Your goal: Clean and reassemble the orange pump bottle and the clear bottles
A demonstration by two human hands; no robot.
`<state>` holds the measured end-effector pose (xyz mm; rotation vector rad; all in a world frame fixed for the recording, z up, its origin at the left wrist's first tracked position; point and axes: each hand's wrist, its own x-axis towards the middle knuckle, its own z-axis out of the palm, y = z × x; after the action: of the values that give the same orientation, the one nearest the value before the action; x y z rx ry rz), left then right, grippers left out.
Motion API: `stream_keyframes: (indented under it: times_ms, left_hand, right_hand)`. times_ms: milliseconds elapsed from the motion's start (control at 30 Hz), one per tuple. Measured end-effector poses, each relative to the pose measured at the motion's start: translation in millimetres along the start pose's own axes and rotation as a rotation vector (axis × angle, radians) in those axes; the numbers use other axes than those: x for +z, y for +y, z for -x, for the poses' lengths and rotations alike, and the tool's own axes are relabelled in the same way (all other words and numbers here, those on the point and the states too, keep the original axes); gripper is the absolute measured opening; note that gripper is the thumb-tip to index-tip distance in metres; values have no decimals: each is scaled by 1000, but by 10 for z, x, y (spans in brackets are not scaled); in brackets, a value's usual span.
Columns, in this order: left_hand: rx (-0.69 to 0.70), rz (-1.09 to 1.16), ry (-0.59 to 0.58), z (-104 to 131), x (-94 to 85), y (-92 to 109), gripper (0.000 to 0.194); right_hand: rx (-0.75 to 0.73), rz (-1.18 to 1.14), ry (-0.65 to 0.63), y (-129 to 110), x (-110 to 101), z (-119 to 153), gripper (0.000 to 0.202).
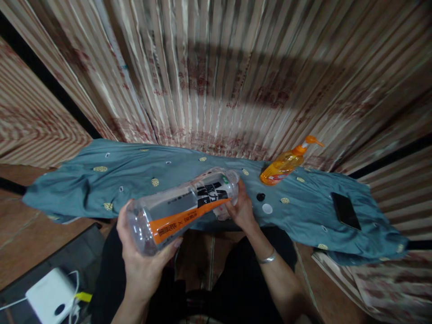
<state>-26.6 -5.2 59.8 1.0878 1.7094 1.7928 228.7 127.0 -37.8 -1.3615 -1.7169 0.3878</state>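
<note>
"What's there, biggest first?"

"A curtain point(219, 67) behind, then a blue-green cloth point(135, 164) in front."

"And the bottle point(189, 204)?"

"In both hands, aslant over the cloth's near edge. The left hand point(143, 270) has its fingers wrapped around the base; the right hand point(243, 209) has its own clamped on the other end."

"How far along, would you say?"

"Picking it up is done, I judge; putting it down isn't. Whether it's capped, I can't tell."

"The rest?"

"Dispenser point(281, 167) on the cloth, clear of both hands; phone point(346, 210) further right; then a white disc point(267, 209) and a black piece point(261, 197), near each other."
</note>
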Motion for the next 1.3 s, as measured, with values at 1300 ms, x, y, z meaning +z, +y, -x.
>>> stream_keyframes:
  times_ms: [1300]
  left_hand:
    - [-1, -9, -9, -1, -7, -18, 122]
  right_hand:
    - [-31, 32, -7, 38, 15, -5, 84]
